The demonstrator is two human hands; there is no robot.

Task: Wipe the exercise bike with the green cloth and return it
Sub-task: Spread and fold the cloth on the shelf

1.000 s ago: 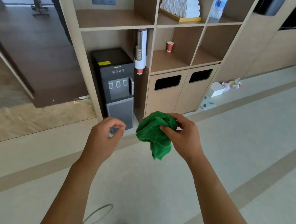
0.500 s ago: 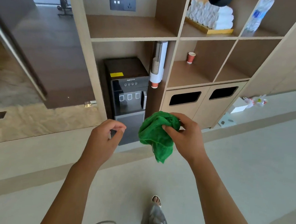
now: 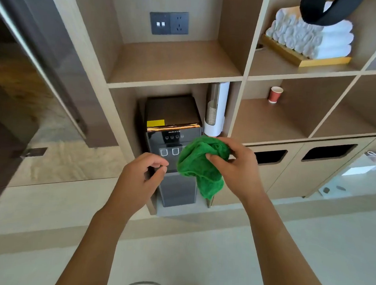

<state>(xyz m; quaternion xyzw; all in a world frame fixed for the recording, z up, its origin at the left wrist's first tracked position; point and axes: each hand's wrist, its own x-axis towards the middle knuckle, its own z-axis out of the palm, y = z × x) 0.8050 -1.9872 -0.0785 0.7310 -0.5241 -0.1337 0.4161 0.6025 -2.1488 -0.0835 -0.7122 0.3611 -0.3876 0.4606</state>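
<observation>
— Cloth first: where do we have it?

— We hold the green cloth bunched in our right hand, fingers and thumb closed on its upper folds, one loose tail hanging straight down below the fist. It sits in the air in front of the water dispenser, touching no shelf.

— And the left hand?

— Just left of the cloth, apart from it, fingers curled with thumb near forefinger, holding nothing.

— Which way do we go to return it?

— We judge the empty shelf compartment lies up, far and a little left of our grip; the right hand is the nearer one, already loaded.

— Counts?

— One green cloth, two hands, one dispenser, one red paper cup, two bin openings, one stack of white rolled towels. No exercise bike in view.
</observation>
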